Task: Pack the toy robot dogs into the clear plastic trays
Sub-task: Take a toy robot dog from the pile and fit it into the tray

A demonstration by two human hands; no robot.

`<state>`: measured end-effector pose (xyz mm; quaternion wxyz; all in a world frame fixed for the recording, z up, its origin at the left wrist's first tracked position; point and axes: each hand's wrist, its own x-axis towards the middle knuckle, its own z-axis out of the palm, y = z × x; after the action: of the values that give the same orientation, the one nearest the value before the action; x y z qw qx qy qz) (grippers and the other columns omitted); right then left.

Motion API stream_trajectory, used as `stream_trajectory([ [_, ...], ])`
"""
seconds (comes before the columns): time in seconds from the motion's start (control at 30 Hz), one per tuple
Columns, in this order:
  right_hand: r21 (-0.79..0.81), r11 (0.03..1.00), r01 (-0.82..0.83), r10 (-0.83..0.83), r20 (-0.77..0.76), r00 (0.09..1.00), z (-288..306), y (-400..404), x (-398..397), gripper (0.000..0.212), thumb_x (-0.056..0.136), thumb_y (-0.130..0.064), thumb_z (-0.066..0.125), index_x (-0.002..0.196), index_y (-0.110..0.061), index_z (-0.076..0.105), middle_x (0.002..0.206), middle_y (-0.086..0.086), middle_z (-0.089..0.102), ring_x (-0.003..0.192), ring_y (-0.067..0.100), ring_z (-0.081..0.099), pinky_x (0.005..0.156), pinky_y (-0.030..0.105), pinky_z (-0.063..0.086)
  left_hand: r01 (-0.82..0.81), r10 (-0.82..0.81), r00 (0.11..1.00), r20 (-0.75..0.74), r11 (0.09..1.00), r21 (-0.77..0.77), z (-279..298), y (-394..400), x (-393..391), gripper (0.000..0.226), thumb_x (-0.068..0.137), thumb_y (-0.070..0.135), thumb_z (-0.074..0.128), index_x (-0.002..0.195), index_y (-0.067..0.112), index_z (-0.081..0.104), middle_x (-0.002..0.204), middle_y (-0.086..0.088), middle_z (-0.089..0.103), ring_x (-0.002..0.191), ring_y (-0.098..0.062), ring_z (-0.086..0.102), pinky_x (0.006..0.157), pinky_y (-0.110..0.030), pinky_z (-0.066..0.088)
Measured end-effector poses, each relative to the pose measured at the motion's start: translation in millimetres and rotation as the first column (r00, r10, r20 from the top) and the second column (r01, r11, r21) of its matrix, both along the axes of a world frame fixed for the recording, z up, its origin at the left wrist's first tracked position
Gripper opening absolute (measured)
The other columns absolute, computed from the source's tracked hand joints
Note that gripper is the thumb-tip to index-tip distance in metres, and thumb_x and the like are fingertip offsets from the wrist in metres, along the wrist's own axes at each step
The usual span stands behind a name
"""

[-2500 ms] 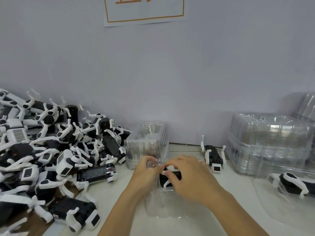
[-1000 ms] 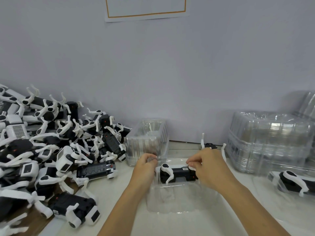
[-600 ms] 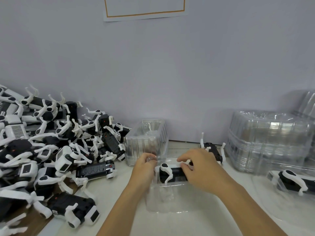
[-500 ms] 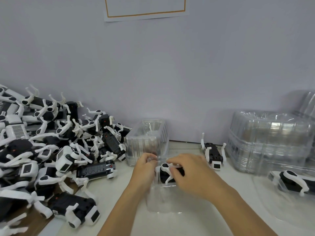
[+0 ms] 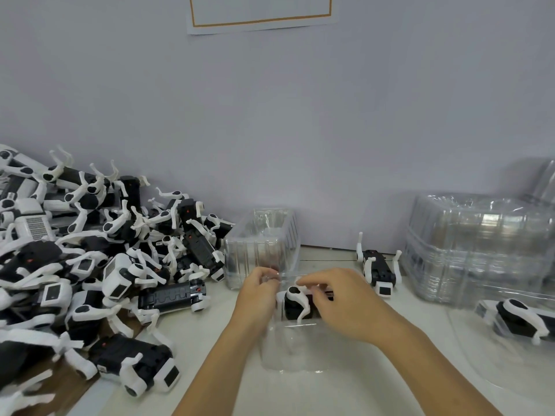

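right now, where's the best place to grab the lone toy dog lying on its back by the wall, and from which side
Probably grip the toy dog across its black body, between the front and back legs, coming straight down from above. It lies belly up with four white legs sticking up at the corners, so the flat sides in the middle are the clear spot. The tray stack crowds its right, so reaching in from the left looks easier.

A black-and-white toy robot dog (image 5: 295, 303) lies on its side in the far end of a clear plastic tray (image 5: 295, 346) on the table, white legs folded along its body.
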<state>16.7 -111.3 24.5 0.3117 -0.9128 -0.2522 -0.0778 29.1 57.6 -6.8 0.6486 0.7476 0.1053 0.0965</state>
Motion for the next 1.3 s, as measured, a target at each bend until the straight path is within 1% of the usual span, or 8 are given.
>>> stream_trajectory([
  [0.1, 0.046, 0.995, 0.091, -0.092, 0.014, 0.996, 6, -10, 4, 0.045, 0.086, -0.002, 0.045, 0.088, -0.035, 0.076, 0.101, -0.01, 0.064, 0.097, 0.004, 0.055, 0.091, 0.031, 0.047, -0.004, 0.004, 1.0, -0.007, 1.0, 0.005, 0, 0, 0, 0.015, 0.097, 0.011, 0.054, 0.102, 0.02, 0.065, 0.096, 0.007, 0.064, 0.077, -0.01, 0.057, 0.058, -0.017, 0.043],
  [0.2, -0.007, 0.986, 0.167, -0.166, 0.047, 0.985, 10, -22, 7, 0.047, 0.075, 0.004, 0.045, 0.054, -0.03, 0.068, 0.09, -0.016, 0.054, 0.094, 0.001, 0.044, 0.09, 0.036, 0.041, -0.002, 0.002, 1.0, -0.028, 1.0, 0.013, 0, 1, 0, 0.016, 0.097, 0.012, 0.055, 0.103, 0.022, 0.065, 0.085, 0.007, 0.061, 0.065, -0.006, 0.049, 0.045, -0.008, 0.038],
  [0.27, -0.08, 0.981, 0.174, -0.173, 0.024, 0.985, 8, -27, 7, 0.048, 0.074, 0.005, 0.044, 0.048, -0.031, 0.063, 0.096, -0.022, 0.05, 0.096, -0.003, 0.032, 0.093, 0.032, 0.031, 0.002, -0.001, 0.999, -0.032, 1.0, 0.013, -1, 1, 1, 0.015, 0.097, 0.012, 0.055, 0.102, 0.023, 0.065, 0.083, 0.007, 0.06, 0.063, -0.006, 0.049, 0.048, -0.011, 0.039],
  [0.47, -0.188, 0.977, 0.1, -0.11, -0.043, 0.993, 0, -29, 11, 0.043, 0.077, 0.001, 0.041, 0.058, -0.029, 0.064, 0.115, -0.024, 0.052, 0.112, -0.001, 0.024, 0.091, 0.03, 0.018, -0.001, 0.001, 1.0, -0.026, 1.0, 0.009, 1, -1, -1, 0.017, 0.097, 0.012, 0.054, 0.104, 0.023, 0.065, 0.091, 0.01, 0.061, 0.07, -0.005, 0.052, 0.055, -0.017, 0.041],
  [0.63, -0.178, 0.981, 0.075, -0.082, -0.032, 0.996, -1, -28, 10, 0.039, 0.078, 0.004, 0.04, 0.083, -0.015, 0.074, 0.105, -0.025, 0.057, 0.12, 0.001, 0.029, 0.095, 0.03, 0.02, -0.024, 0.024, 1.0, -0.01, 1.0, 0.0, 2, -2, -2, 0.018, 0.097, 0.012, 0.053, 0.104, 0.023, 0.065, 0.103, 0.014, 0.059, 0.088, -0.003, 0.053, 0.065, -0.024, 0.038],
  [0.87, -0.156, 0.985, 0.068, -0.072, -0.02, 0.997, 0, -27, 9, 0.043, 0.081, 0.004, 0.04, 0.078, -0.019, 0.077, 0.11, -0.026, 0.054, 0.114, -0.005, 0.028, 0.094, 0.027, 0.017, -0.034, 0.034, 0.999, -0.002, 0.999, 0.006, 1, -3, -1, 0.016, 0.097, 0.011, 0.054, 0.102, 0.022, 0.065, 0.105, 0.013, 0.06, 0.091, -0.004, 0.054, 0.066, -0.022, 0.038],
  [1.07, -0.134, 0.986, 0.103, -0.096, 0.061, 0.994, 2, -24, 7, 0.049, 0.083, 0.003, 0.042, 0.063, -0.033, 0.069, 0.101, -0.024, 0.048, 0.105, -0.005, 0.032, 0.099, 0.029, 0.022, -0.032, 0.032, 0.999, -0.013, 0.999, 0.012, 2, -2, -2, 0.013, 0.096, 0.014, 0.057, 0.102, 0.022, 0.065, 0.097, 0.011, 0.062, 0.077, -0.005, 0.054, 0.061, -0.021, 0.038],
  [1.3, -0.208, 0.978, -0.032, 0.039, 0.029, 0.999, 2, -19, 4, 0.046, 0.09, -0.017, 0.043, 0.087, -0.052, 0.074, 0.119, -0.028, 0.041, 0.12, -0.006, 0.021, 0.103, 0.027, 0.01, -0.034, 0.034, 0.999, 0.0, 0.999, 0.012, 4, -5, -4, 0.015, 0.096, 0.01, 0.056, 0.103, 0.019, 0.065, 0.101, 0.013, 0.061, 0.088, -0.002, 0.054, 0.065, -0.021, 0.038],
])
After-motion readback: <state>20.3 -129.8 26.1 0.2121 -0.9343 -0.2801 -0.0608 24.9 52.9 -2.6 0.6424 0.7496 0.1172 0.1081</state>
